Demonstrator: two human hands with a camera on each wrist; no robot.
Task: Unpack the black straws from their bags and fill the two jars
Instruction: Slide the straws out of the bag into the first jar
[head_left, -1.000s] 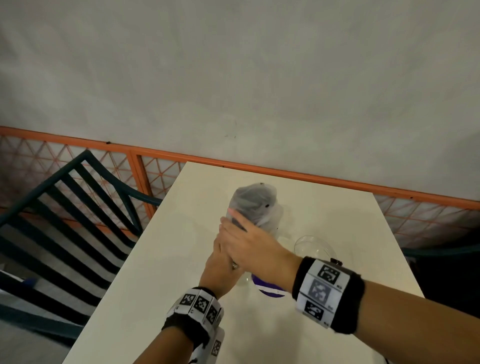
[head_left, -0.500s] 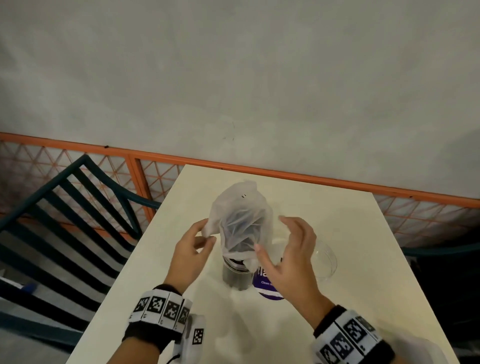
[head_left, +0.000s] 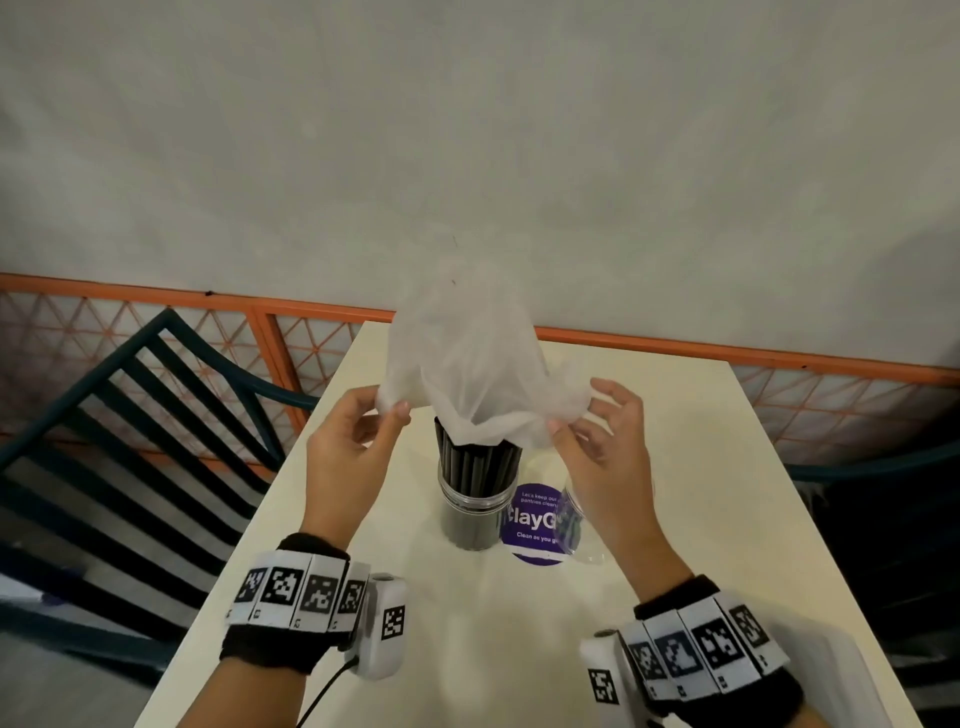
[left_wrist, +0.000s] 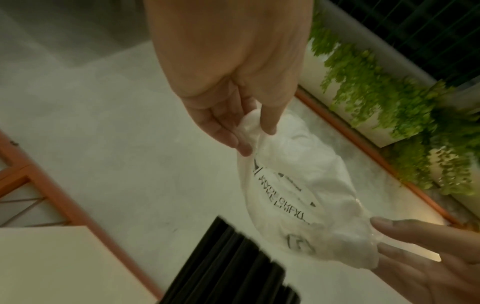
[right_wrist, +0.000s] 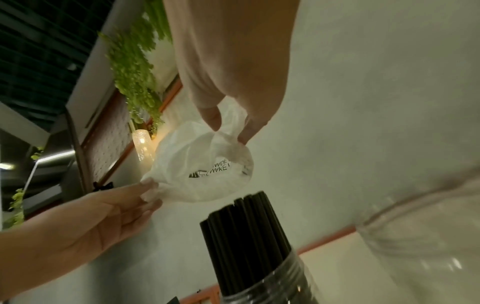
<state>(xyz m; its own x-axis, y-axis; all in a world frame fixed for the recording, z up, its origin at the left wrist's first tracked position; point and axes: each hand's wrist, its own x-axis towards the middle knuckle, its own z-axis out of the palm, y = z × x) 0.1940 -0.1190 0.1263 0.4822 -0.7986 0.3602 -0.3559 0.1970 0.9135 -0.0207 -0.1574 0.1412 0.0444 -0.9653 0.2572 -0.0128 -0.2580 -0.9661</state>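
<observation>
A clear jar (head_left: 474, 512) stands mid-table, packed with upright black straws (head_left: 477, 462). Just above their tops hangs a white, empty-looking plastic bag (head_left: 467, 364), mouth down, still brushing the straw tips. My left hand (head_left: 387, 405) pinches the bag's left rim and my right hand (head_left: 576, 408) pinches its right rim. The left wrist view has the left hand (left_wrist: 249, 131) on the bag (left_wrist: 298, 195) over the straws (left_wrist: 233, 267). The right wrist view has the right hand (right_wrist: 231, 131) pinching the bag (right_wrist: 202, 174) above the straws (right_wrist: 246, 236). A second clear jar (head_left: 571, 517) stands behind my right wrist, mostly hidden.
A round purple sticker (head_left: 532, 519) lies on the cream table (head_left: 701, 467) between the jars. Dark slatted chairs stand at the left (head_left: 130, 441) and right (head_left: 883, 493). An orange railing (head_left: 675, 343) runs along the table's far edge, before a grey wall.
Both hands let go of the jar top, took the bag by its rim and lifted it. The bag slid up off the straws, which now stand bare in the jar.
</observation>
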